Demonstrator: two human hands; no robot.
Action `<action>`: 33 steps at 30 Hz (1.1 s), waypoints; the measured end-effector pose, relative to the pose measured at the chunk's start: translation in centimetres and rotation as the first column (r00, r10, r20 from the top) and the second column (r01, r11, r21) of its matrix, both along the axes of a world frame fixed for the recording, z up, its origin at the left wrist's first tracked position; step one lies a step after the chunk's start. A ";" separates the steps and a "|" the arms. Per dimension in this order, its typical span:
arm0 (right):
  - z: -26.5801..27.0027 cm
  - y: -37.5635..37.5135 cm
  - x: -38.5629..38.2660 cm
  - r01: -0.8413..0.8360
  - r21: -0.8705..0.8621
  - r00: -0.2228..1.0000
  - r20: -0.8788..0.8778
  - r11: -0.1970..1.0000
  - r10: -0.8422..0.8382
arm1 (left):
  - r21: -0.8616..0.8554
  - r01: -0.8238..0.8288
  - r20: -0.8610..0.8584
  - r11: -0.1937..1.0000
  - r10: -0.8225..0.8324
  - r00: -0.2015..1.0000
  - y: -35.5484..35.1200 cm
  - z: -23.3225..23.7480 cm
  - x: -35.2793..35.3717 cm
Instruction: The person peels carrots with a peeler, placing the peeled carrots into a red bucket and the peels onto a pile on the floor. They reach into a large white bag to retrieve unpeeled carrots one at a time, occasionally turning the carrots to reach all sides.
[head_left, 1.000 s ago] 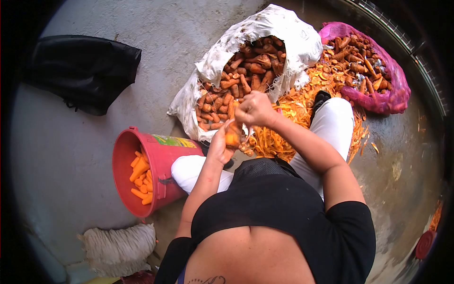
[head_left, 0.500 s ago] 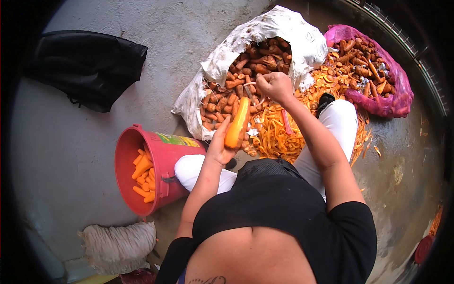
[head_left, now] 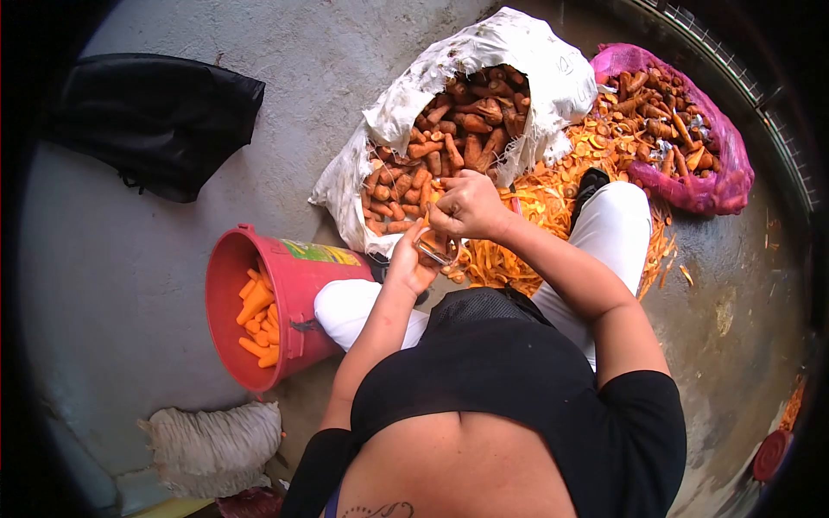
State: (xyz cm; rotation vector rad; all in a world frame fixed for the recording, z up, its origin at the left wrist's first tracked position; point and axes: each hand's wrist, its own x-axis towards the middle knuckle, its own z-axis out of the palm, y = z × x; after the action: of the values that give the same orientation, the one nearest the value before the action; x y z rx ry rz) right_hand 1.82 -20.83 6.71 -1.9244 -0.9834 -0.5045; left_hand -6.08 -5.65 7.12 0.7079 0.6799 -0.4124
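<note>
My left hand (head_left: 409, 263) grips a carrot (head_left: 429, 246), which is mostly hidden under my right hand (head_left: 466, 205). That right hand is closed around a peeler (head_left: 440, 252) pressed against the near end of the carrot. Both hands meet just in front of an open white sack (head_left: 518, 60) filled with dirty unpeeled carrots (head_left: 449, 142). A heap of orange peelings (head_left: 518, 242) lies on the floor beneath my hands, between my knees.
A red bucket (head_left: 298, 298) with several peeled carrots (head_left: 256, 324) stands at my left knee. A pink mesh sack (head_left: 691, 129) of carrots lies at the far right. A black bag (head_left: 155, 121) sits far left; a white rag (head_left: 216, 445) near left.
My right hand has come back from the far end of the carrot toward my body. The carrot, seen at full length half a second ago, is now covered by my hands.
</note>
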 end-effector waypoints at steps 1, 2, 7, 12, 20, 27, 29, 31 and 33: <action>-0.2 0.0 0.1 -0.008 0.009 1.000 0.001 1.000 0.008 | 0.028 0.004 0.029 1.000 -0.005 1.000 0.0 0.1 -0.1; -0.3 0.1 0.3 0.000 0.020 1.000 -0.023 1.000 0.000 | 0.056 0.007 0.059 0.998 -0.010 0.998 0.0 0.2 -0.2; -1.0 0.1 1.2 0.019 0.056 1.000 -0.001 0.998 -0.019 | 0.119 0.070 0.134 0.990 -0.086 0.987 0.4 0.6 0.1; -2.7 -4.3 7.9 0.403 -0.448 0.890 -0.012 0.798 -0.456 | 0.109 0.280 0.154 0.954 -0.294 0.943 0.5 2.4 -1.7; -0.6 -2.7 5.7 0.326 -0.339 0.795 -0.406 0.882 -0.450 | -0.026 0.169 0.124 0.985 -0.164 0.979 1.5 1.9 -0.5; 1.7 0.0 0.1 0.061 0.015 0.995 -0.076 0.998 -0.059 | 0.053 0.005 0.053 0.999 -0.007 0.999 0.8 0.0 -0.2; 1.5 0.1 -0.2 0.033 -0.031 0.999 -0.033 0.999 -0.034 | 0.047 -0.041 -0.020 0.998 0.042 0.999 0.0 0.7 -0.1; 1.0 0.3 -0.1 0.044 -0.042 0.998 -0.034 0.998 -0.046 | 0.084 -0.023 -0.019 0.996 0.025 1.000 -0.6 1.5 -0.1; 0.3 0.5 0.3 0.032 -0.036 0.999 -0.028 0.999 -0.033 | 0.131 0.016 0.036 0.991 -0.021 0.999 -0.6 1.5 0.1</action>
State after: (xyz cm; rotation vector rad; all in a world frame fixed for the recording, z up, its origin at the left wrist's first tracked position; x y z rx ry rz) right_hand 2.12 -20.38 6.97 -1.9769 -0.9501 -0.4789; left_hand -6.01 -6.24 8.64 0.8441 0.6693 -0.3729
